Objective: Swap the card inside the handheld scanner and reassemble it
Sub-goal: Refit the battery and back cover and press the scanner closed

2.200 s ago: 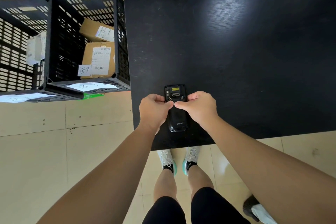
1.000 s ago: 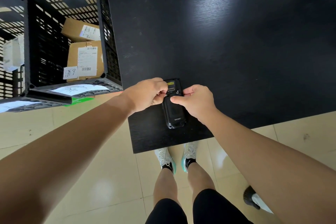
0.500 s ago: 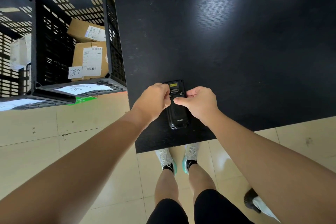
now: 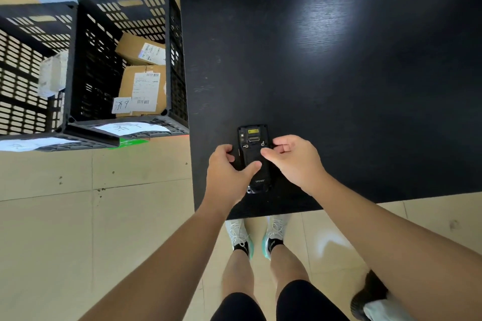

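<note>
Two bare hands bracket the handheld scanner (image 4: pixel 254 157), which lies back-up on the black table (image 4: pixel 339 73) close to its near edge and near its left corner. The left hand (image 4: pixel 228 177) grips the unit from the left: its fingers curl over the left side wall and its thumb lies across the back cover at mid-length, so this hand is grasping the scanner. The right hand (image 4: pixel 294 161) sits on the right side with its fingers loosely curled; its thumb tip touches the cover near the right-hand latch (image 4: pixel 263 143), and whether its fingers pinch anything cannot be told. The scanner's long axis runs straight away from the person, with the scan-engine end far and the logo end near; both hands meet it at about mid-length, the left hand slightly nearer the logo end. A judgement from this layout: the cover release depends on the two small latches (image 4: pixel 245 146) set left and right just beyond the thumbs, and the right hand is the nearer one to its latch. The scanner appears as a black moulded body with a yellow label (image 4: pixel 252 131) at the far end, a small window below it, and pale lettering at the near end. The back cover appears seated; no card is visible. Left of the table, black slotted crates (image 4: pixel 86 60) on the tiled floor hold labelled cardboard parcels (image 4: pixel 143 88).
</note>
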Action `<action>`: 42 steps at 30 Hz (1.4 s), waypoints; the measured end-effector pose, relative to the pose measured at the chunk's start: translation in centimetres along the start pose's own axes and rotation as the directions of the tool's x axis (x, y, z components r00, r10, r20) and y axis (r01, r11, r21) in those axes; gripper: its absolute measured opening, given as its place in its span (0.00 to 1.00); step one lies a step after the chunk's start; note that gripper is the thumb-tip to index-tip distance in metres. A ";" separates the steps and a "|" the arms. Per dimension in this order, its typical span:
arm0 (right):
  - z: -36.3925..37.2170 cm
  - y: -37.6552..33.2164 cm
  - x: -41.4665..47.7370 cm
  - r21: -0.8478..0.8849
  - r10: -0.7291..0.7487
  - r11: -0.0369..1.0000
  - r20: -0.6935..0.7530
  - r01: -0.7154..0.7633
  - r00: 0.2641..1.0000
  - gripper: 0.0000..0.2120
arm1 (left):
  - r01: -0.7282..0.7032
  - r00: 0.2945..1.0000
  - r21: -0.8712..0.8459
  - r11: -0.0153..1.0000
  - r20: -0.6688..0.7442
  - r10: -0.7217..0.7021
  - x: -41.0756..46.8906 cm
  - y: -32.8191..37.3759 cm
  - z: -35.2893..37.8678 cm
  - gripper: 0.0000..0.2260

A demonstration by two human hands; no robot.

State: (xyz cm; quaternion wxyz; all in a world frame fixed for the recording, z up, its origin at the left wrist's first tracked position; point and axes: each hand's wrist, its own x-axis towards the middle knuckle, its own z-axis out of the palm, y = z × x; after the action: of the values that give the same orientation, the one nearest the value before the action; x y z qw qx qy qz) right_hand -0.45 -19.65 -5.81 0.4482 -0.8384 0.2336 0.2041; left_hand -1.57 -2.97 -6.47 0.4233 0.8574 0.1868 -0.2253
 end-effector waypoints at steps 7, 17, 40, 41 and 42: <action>-3.4 -1.5 2.9 -0.391 -0.483 0.704 0.348 0.593 0.803 0.06 | 0.044 0.997 -0.012 0.999 -0.055 -0.044 -0.2 1.7 2.2 0.29; -4.1 -3.1 6.7 -0.413 -0.517 0.282 0.695 0.866 0.500 0.05 | 0.081 0.991 0.056 0.995 -0.108 -0.075 -0.2 1.7 2.6 0.28; -3.0 -2.1 5.4 -0.435 -0.506 0.464 0.585 0.772 0.634 0.05 | 0.129 0.985 0.066 0.989 -0.120 -0.120 -0.8 2.4 2.6 0.27; -2.9 -2.0 5.1 -0.444 -0.502 0.487 0.563 0.753 0.656 0.05 | 0.128 0.985 0.065 0.990 -0.124 -0.119 -0.9 2.4 2.6 0.26; -2.8 -2.0 4.9 -0.450 -0.497 0.509 0.542 0.733 0.678 0.05 | 0.127 0.985 0.064 0.990 -0.127 -0.118 -0.9 2.4 2.6 0.25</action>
State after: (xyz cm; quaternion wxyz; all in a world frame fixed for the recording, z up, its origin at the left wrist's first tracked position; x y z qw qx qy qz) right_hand 4.98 -22.08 -5.77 0.2122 -0.9141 -0.2516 0.2369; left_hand -1.69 -6.59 -5.82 0.3653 0.8712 0.2568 -0.2042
